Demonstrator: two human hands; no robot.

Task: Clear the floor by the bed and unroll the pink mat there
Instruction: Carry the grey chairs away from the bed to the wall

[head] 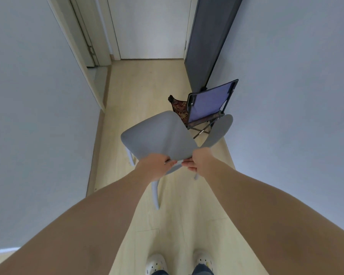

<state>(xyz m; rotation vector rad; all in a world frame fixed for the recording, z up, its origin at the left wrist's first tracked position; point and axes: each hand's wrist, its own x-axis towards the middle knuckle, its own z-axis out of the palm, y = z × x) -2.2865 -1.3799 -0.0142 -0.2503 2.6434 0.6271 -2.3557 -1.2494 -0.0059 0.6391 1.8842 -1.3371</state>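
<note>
A grey plastic chair hangs tilted in front of me in a narrow hallway, its legs off the pale wood floor. My left hand grips the near edge of the seat. My right hand grips the chair just beside it, where the seat meets the backrest. The curved backrest points away to the right. Neither the pink mat nor the bed is in view.
A small folding chair with a purple back and a patterned seat stands against the right wall just beyond the grey chair. A dark door panel leans behind it. A white door closes the far end. My white shoes show below.
</note>
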